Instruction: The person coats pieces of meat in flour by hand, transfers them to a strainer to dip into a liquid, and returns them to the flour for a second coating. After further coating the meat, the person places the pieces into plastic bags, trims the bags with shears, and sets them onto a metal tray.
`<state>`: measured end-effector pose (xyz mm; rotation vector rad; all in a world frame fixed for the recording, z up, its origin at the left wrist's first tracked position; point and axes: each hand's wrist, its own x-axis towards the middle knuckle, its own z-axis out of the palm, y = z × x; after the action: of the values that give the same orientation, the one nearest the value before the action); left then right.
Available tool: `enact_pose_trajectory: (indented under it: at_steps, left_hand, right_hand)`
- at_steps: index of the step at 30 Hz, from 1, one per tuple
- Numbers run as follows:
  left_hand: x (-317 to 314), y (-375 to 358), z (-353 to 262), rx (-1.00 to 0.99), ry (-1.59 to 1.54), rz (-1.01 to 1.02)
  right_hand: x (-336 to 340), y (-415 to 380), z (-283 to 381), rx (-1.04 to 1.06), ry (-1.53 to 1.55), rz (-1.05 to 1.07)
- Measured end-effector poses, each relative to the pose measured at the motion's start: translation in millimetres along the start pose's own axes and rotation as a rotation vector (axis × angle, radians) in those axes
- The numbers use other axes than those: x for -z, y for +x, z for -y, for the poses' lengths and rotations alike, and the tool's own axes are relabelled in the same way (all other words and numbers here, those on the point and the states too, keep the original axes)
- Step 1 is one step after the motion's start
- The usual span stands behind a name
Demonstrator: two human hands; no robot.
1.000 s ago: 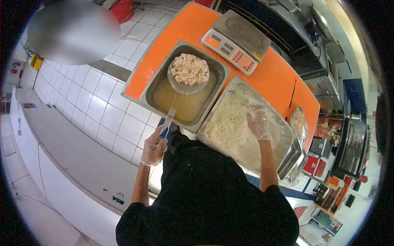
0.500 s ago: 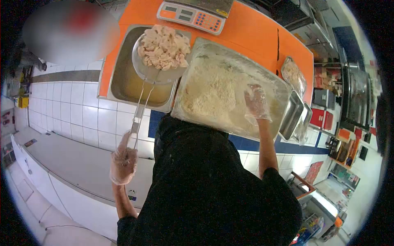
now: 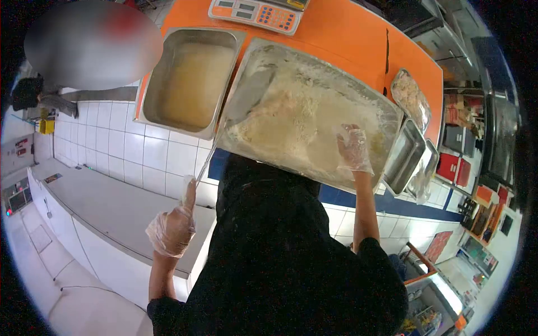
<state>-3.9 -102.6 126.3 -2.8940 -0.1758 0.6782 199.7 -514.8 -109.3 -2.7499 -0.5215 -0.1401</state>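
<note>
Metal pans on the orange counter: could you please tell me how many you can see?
4: liquid pan at the left, big flour pan in the middle, two smaller stacked pans at its right end. More may be hidden underneath.

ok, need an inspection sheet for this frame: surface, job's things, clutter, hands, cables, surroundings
Surface: orange counter, mostly covered by pans.
Job's things: strainer tipped over the flour tray, contents dumped in; liquid pan beside it.
Clutter: scale at the back; small pan of pieces and stacked empty pans on the right.
Hands: left hand, gloved, grips the strainer handle; right hand, gloved, fingers in the flour.
Cables: nothing seen.
Surroundings: white tiled floor, steel worktop, shelving on the right.
</note>
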Motion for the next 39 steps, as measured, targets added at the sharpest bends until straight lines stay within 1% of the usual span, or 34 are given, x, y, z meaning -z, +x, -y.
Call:
enact_pose_trajectory:
  at_steps: [2, 3, 5, 6, 8, 9, 11, 12, 13, 14, 16, 17, 18, 19, 20, 21, 22, 24, 25, 27, 29, 30, 31, 32, 34, 35, 36, 37, 38, 39]
  left_hand:
    - [2.4, -2.9, -8.8, 0.071, -0.110, -0.044]
    - [4.5, -4.2, -12.2, 0.073, -0.108, -0.044]
    - [8.6, -5.8, -18.6, 0.117, -0.252, -0.159]
    - [4.4, -5.9, -18.4, 0.121, -0.250, -0.163]
    - [-4.5, -1.9, -15.4, 0.109, -0.728, -0.191]
    - [-3.4, -0.8, -17.5, 0.105, -0.727, -0.194]
    - [7.8, 9.0, -26.5, 0.184, -1.187, 0.105]
    - [10.3, 19.0, -34.2, 0.183, -1.191, 0.101]
    - [11.6, 33.3, -44.2, 0.108, -1.246, 0.219]
    - [11.0, 47.2, -54.9, 0.037, -1.300, 0.338]
    - [-18.8, 79.3, -83.1, -0.268, -1.385, 0.282]
    - [0.6, 91.3, -96.5, -0.187, -1.365, 0.489]
    - [19.4, 100.3, -109.8, -0.107, -1.332, 0.695]
    - [17.3, 108.0, -123.6, -0.110, -1.331, 0.700]
    - [9.1, 116.3, -137.2, -0.245, -1.282, 0.668]
    - [3.9, 122.3, -145.6, -0.379, -1.227, 0.633]
    - [0.6, 123.9, -150.0, -0.383, -1.224, 0.641]
    - [-3.0, 125.2, -155.8, -0.464, -1.259, 0.653]
    - [-2.4, 126.2, -154.5, -0.468, -1.294, 0.696]
    - [15.3, 122.7, -145.2, -0.435, -1.279, 0.758]
    - [33.3, 117.0, -128.9, -0.394, -1.267, 0.815]
    - [38.4, 113.4, -115.5, -0.361, -1.318, 0.811]
    - [40.1, 109.5, -99.9, -0.323, -1.367, 0.803]
    - [39.7, 106.1, -81.8, -0.311, -1.362, 0.798]
    - [37.9, 93.0, -36.9, -0.373, -1.576, 0.535]
    - [26.0, 83.4, -11.0, -0.316, -1.730, 0.457]
    - [14.0, 72.7, 12.1, -0.261, -1.882, 0.373]
    - [18.1, 62.6, 29.7, -0.257, -1.873, 0.367]
    - [26.1, 53.7, 45.8, -0.102, -1.871, 0.235]
    - [30.9, 49.7, 60.2, 0.046, -1.863, 0.099]
  right_hand:
    - [1.4, -9.0, -11.0, -0.008, -0.040, 0.005]
    - [2.8, -11.4, -15.3, 0.017, -0.044, -0.011]
    - [4.0, -13.4, -21.8, 0.050, -0.047, -0.030]
    - [4.5, -14.4, -23.5, 0.025, -0.027, -0.021]
    - [6.0, -15.0, -28.3, -0.002, -0.008, -0.019]
    - [8.3, -16.2, -31.9, 0.011, -0.004, -0.060]
    - [19.0, -16.4, -35.8, 0.027, -0.006, -0.106]
    - [33.6, -16.0, -32.5, -0.084, 0.041, -0.124]
    - [47.8, -13.9, -28.9, -0.191, 0.090, -0.140]
    - [61.1, -9.8, -26.6, -0.182, 0.091, -0.139]
    - [86.3, -6.8, -23.9, -0.271, -0.022, -0.126]
    - [97.6, -14.9, -29.4, 0.049, -0.352, -0.204]
    - [108.0, -12.2, -21.0, 0.051, -0.354, -0.199]
    - [119.4, -7.2, -7.0, -0.098, -0.088, -0.240]
    - [125.0, -5.4, -0.1, -0.247, 0.177, -0.279]
    - [123.9, -8.1, -3.7, -0.251, 0.232, -0.304]
    - [124.6, -13.7, -5.0, -0.260, 0.229, -0.303]
    - [130.4, -24.0, -2.4, -0.282, 0.321, -0.324]
    - [136.3, -27.2, 0.2, -0.293, 0.319, -0.319]
    - [150.3, -31.4, 5.6, -0.242, 0.068, -0.304]
    - [156.4, -42.7, -3.6, -0.291, 0.016, -0.283]
    - [157.6, -44.6, -5.7, -0.329, -0.032, -0.272]
    - [161.4, -35.0, 12.8, -0.567, 0.247, -0.458]
    - [164.2, -34.8, 9.3, -0.567, 0.261, -0.456]
    - [168.7, -37.6, -1.8, -0.153, -0.922, -0.106]
    - [165.0, -19.4, 12.9, -0.363, -0.222, -0.280]
    - [156.3, -4.3, 30.0, -0.363, -0.209, -0.286]
    - [147.2, 10.3, 50.5, -0.308, -0.323, -0.103]
    - [138.2, 28.4, 74.5, -0.248, -0.437, 0.077]
    - [130.3, 56.9, 107.7, -0.216, -0.118, 0.068]
